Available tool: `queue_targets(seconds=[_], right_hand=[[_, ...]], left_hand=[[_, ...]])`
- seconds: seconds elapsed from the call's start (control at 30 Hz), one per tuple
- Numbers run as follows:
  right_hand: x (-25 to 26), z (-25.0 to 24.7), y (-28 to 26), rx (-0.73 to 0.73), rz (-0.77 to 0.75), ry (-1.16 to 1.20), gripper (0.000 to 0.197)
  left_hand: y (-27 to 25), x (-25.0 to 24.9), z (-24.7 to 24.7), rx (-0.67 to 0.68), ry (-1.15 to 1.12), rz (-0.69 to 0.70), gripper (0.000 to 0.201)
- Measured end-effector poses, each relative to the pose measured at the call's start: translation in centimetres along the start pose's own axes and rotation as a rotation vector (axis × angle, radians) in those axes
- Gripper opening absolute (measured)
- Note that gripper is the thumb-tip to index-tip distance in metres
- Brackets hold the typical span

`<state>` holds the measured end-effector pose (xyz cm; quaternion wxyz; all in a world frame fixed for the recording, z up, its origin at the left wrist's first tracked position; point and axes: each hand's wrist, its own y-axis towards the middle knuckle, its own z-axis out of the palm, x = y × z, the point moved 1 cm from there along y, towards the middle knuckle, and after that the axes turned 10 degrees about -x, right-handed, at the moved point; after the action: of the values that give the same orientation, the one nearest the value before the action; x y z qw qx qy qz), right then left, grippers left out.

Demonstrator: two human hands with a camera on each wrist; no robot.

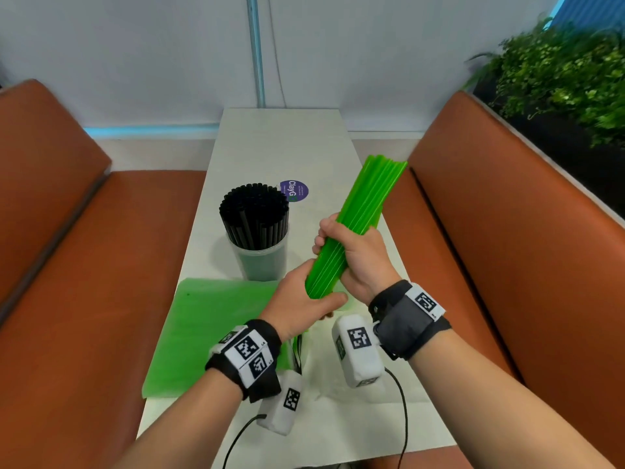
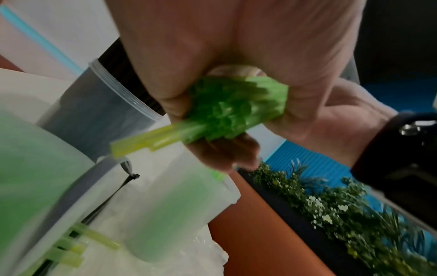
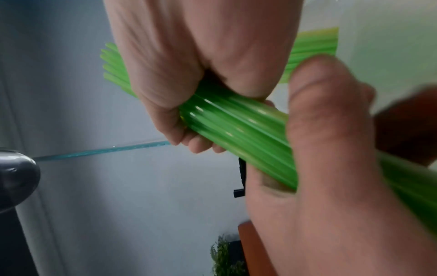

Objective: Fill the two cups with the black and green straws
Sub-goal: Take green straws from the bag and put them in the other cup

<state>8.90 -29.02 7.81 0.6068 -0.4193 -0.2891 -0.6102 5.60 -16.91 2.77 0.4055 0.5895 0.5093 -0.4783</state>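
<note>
Both hands hold one thick bundle of green straws [image 1: 363,211] tilted up to the right above the table. My right hand [image 1: 355,257] grips its middle, and my left hand [image 1: 301,301] grips its lower end. In the left wrist view the straw ends [image 2: 236,114] show in the fist, a few sticking out further. A clear cup [image 1: 262,262] full of black straws [image 1: 253,218] stands left of the hands. A second translucent cup [image 2: 179,214] stands below my left hand; in the head view that hand and wrist mostly hide it.
A green plastic bag [image 1: 209,333] lies on the narrow white table [image 1: 280,147] at the front left, with loose green straws [image 2: 71,248] by it. Orange benches [image 1: 507,231] flank the table. A purple sticker [image 1: 296,190] is behind the black straws. A plant [image 1: 568,79] stands far right.
</note>
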Motion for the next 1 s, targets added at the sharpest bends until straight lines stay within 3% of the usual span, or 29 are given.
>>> queue_targets(seconds=[0.1,0.3,0.4,0.47,0.53,0.63,0.73,0.87,1.0], right_hand=[[0.4,0.1,0.0,0.01,0.034,0.025,0.013],[4.1,-1.6,1.6,-0.14,0.098,0.208,0.013],[4.5,-1.8,1.8,-0.19,0.073,0.278,0.015],[4.8,-2.1,1.9,-0.231,0.05,0.353,0.017],[5.0,-2.4,1.9,-0.262,0.025,0.412,0.02],[5.2,-2.7,1.9,-0.262,-0.015,0.47,0.024],[5.4,-2.6,1.7,-0.254,-0.036,0.475,0.03],[4.3,-1.6,1.1,-0.246,-0.03,0.443,0.015],[4.4,-1.7,1.3,-0.248,-0.031,0.433,0.013]], left_hand=[[0.1,0.3,-0.3,-0.05,0.164,0.035,0.016],[0.1,0.5,-2.3,0.084,0.312,0.041,0.018],[0.1,-0.2,-3.3,0.053,0.121,0.014,0.03],[0.3,-0.4,-4.2,-0.127,-0.074,-0.076,0.035],[0.6,-0.4,-5.1,-0.313,-0.343,-0.219,0.053],[0.8,-0.3,-6.1,-0.453,-0.577,-0.331,0.062],[0.8,-0.2,-6.0,-0.436,-0.674,-0.359,0.067],[1.0,-0.8,-4.2,-0.328,-0.742,-0.362,0.069],[1.4,-1.0,-3.3,-0.307,-0.742,-0.341,0.066]])
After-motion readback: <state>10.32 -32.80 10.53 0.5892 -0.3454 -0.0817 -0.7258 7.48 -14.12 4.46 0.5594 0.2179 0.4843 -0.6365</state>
